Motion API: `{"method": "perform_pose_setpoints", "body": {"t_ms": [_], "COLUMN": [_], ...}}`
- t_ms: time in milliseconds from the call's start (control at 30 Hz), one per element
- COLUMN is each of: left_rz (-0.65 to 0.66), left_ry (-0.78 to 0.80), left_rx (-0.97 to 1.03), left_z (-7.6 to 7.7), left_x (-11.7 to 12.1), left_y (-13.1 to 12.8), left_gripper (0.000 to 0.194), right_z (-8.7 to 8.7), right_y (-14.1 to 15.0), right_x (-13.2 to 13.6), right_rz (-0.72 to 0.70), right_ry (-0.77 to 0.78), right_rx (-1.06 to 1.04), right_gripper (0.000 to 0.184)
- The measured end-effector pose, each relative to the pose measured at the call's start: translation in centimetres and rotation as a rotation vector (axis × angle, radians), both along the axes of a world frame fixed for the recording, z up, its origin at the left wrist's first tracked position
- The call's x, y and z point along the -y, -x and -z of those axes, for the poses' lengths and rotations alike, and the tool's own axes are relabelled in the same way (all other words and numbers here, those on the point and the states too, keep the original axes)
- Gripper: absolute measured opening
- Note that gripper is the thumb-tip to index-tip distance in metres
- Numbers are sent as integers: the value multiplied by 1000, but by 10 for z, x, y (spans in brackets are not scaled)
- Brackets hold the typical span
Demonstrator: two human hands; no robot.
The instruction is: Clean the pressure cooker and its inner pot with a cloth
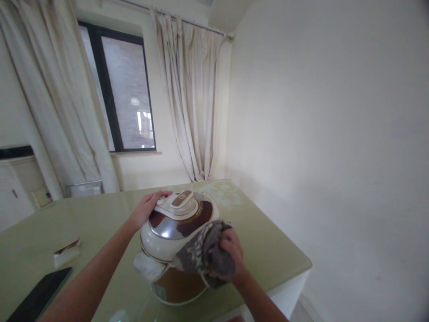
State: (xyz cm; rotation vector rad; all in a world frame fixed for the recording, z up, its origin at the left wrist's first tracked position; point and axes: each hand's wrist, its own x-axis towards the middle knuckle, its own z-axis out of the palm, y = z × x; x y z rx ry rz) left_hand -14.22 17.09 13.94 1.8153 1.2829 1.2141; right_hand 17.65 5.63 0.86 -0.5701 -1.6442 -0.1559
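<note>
A rounded white and brown rice cooker [179,237] with a shiny lid stands on the green-topped table [264,243]. My left hand [147,209] rests on the back left of its lid, beside the raised brown-and-white piece [182,199] on top. Bunched in my right hand [233,250] is a grey patterned cloth [214,255], pressed against the cooker's right side. The cloth hides part of that side and some of my right fingers. A whitish bulge [149,264] juts out at the cooker's front left.
To the left lie a dark flat slab [38,295] and a small white and brown packet [67,252]. A plain wall [328,147] rises along the right side. Behind the table are a window [129,94] and long curtains [191,98]. The table's right corner [308,264] is rounded.
</note>
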Motion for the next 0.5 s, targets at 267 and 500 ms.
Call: {"method": "perform_pose_setpoints", "body": {"t_ms": [267,500], "left_rz": [-16,-16], "left_ry": [3,5], "left_rx": [10,34], "left_z": [-3,-2], "left_x": [1,0], "left_y": [-1,-1], "left_gripper": [70,68], "right_z": [-19,-18], "right_y": [-18,-8], "right_x": [-68,-11], "right_rz": [-187,-153], "right_ry": [714,735], "right_rx": [-571,-499], "right_gripper": [46,45]}}
